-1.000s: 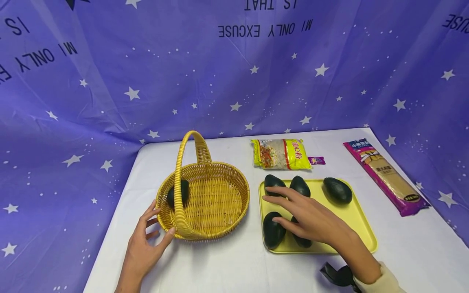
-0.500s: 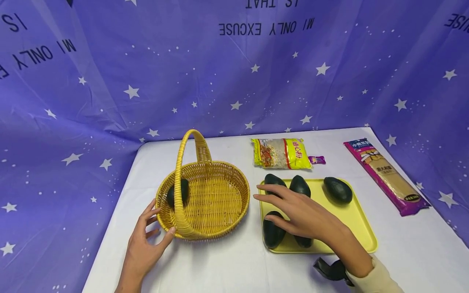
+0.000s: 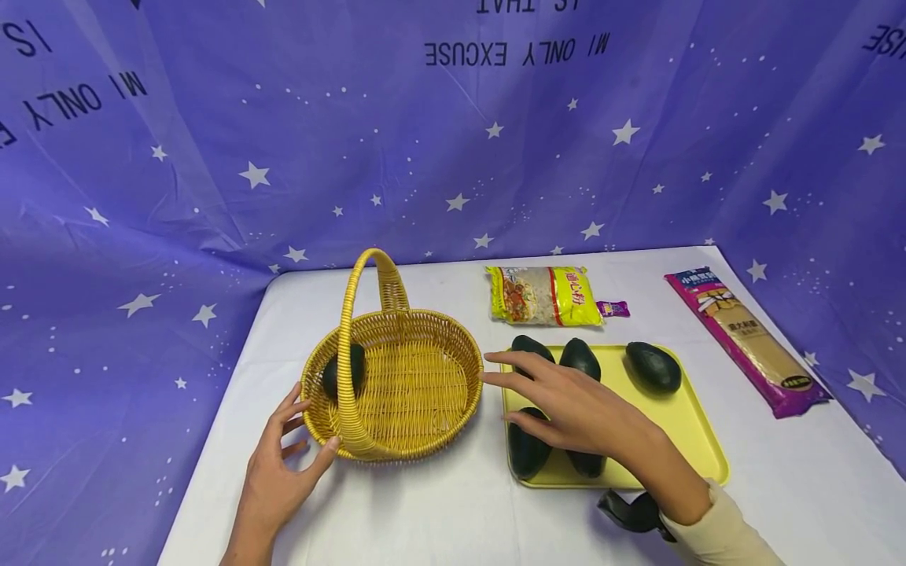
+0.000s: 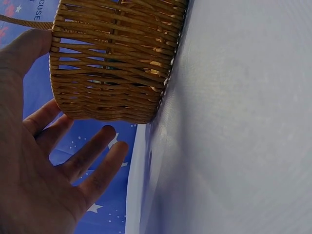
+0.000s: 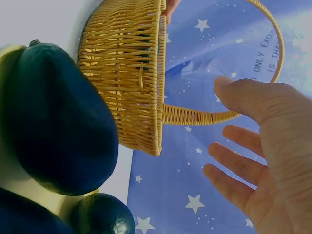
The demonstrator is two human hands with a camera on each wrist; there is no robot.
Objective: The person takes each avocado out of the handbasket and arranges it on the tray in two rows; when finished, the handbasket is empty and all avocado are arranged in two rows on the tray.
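A yellow wicker basket (image 3: 418,393) with a tall arched handle holds one dark green avocado (image 3: 358,368) at its left side. My left hand (image 3: 274,468) rests against the basket's left rim; thumb and front fingertips touch it, the other fingers spread loosely, as the left wrist view shows. Over the left part of a yellow tray (image 3: 679,432), my right hand (image 3: 576,405) hovers with relaxed fingers and nothing in it, its fingertips near the basket's right rim. Several avocados lie on the tray, among them a front-left avocado (image 3: 527,456) and a back-right avocado (image 3: 653,368), some partly hidden by that hand.
Behind the tray lies a yellow pasta bag (image 3: 545,296), with a small purple packet (image 3: 613,309) beside it. A long magenta noodle package (image 3: 746,342) lies at the far right. A starry purple cloth (image 3: 453,157) hangs around the white table (image 3: 439,519).
My right hand has shifted left from over the tray's avocados, its fingertips now nearer the basket. The left hand has stayed at the basket's rim.
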